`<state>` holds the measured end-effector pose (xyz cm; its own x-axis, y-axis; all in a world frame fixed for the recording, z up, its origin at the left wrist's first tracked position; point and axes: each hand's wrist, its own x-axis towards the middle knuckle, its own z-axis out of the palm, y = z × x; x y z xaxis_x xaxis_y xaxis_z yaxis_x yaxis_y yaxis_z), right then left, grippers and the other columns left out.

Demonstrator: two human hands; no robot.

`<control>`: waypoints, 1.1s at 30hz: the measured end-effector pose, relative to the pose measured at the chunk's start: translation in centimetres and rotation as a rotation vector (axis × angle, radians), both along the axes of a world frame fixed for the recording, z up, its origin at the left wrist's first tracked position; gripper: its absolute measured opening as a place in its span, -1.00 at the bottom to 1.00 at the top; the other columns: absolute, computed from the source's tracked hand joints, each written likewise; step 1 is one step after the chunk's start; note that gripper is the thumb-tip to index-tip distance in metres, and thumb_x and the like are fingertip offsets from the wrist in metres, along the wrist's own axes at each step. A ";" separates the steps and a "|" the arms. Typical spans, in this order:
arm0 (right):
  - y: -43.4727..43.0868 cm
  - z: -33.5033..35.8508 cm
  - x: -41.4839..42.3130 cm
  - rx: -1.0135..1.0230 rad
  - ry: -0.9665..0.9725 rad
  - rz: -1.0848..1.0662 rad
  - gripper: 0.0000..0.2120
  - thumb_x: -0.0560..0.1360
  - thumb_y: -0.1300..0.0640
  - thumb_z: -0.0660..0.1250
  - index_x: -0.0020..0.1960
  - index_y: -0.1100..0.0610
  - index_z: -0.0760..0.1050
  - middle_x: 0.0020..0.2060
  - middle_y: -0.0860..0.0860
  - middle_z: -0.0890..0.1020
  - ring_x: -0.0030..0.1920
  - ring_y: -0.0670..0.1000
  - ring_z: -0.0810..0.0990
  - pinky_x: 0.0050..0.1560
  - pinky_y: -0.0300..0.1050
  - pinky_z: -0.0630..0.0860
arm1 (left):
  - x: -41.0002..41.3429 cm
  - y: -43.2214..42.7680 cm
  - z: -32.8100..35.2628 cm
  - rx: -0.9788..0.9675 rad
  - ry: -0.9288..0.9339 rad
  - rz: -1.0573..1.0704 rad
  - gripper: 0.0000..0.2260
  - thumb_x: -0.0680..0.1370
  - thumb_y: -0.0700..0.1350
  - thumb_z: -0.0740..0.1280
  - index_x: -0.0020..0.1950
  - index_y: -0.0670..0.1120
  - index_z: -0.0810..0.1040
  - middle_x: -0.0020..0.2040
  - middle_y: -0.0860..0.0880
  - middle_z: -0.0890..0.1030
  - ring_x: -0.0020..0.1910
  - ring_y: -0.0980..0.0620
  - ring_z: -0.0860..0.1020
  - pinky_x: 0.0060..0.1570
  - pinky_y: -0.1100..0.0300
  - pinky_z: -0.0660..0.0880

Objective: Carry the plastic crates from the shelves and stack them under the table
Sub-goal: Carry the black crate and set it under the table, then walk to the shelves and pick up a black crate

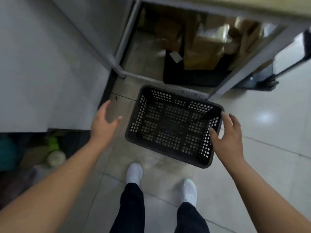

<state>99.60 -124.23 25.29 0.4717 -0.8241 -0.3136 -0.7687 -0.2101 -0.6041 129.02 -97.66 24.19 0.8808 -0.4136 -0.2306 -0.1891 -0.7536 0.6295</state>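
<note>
A black perforated plastic crate [173, 125] lies on the tiled floor just in front of the table's grey metal frame [235, 76]. The crate is empty and sits slightly turned. My right hand [227, 133] hovers at the crate's right rim with its fingers spread, touching or nearly touching the edge. My left hand [105, 121] is open in the air left of the crate, apart from it. Under the table sits a dark crate or box [173, 73] among brown cardboard boxes [200, 54].
A grey cabinet side [50, 64] stands at the left, with a low shelf of green and teal items [52, 145] below it. My white shoes [134, 172] stand just behind the crate. Open glossy tile floor [269, 132] spreads to the right.
</note>
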 end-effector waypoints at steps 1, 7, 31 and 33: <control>0.2 3.3 1.0 0.001 -0.016 0.080 -0.41 0.53 0.07 0.36 0.52 0.06 0.28 0.51 0.11 0.25 0.51 0.11 0.18 0.49 0.06 0.16 | -0.7 1.1 3.4 -0.039 -0.024 0.034 -0.38 0.50 -0.01 0.47 0.52 0.01 0.35 0.44 -0.01 0.46 0.38 0.08 0.42 0.33 0.18 0.31; 4.5 22.6 9.0 -0.140 -0.173 0.531 -0.45 0.52 -0.02 0.37 0.47 0.02 0.35 0.49 0.02 0.32 0.48 0.08 0.28 0.42 0.14 0.30 | -5.6 11.3 21.3 -0.220 -0.196 0.315 -0.44 0.49 0.13 0.41 0.46 0.06 0.42 0.36 0.03 0.53 0.31 0.08 0.50 0.26 0.09 0.44; 81.7 51.4 2.8 0.033 -0.638 2.110 -0.45 0.51 -0.17 0.31 0.45 -0.02 0.37 0.42 -0.04 0.38 0.43 -0.04 0.32 0.37 -0.12 0.26 | -62.2 69.1 50.1 0.016 -0.718 1.833 -0.43 0.43 0.29 0.38 0.42 0.31 0.35 0.38 0.15 0.49 0.32 0.12 0.47 0.26 0.09 0.42; 87.2 51.8 -0.6 0.069 -0.648 2.206 -0.46 0.51 -0.17 0.31 0.44 0.00 0.38 0.41 -0.03 0.40 0.42 -0.05 0.33 0.35 -0.14 0.26 | -67.0 70.7 50.3 0.036 -0.734 1.952 -0.43 0.43 0.28 0.38 0.42 0.29 0.35 0.38 0.17 0.48 0.32 0.13 0.47 0.26 0.11 0.42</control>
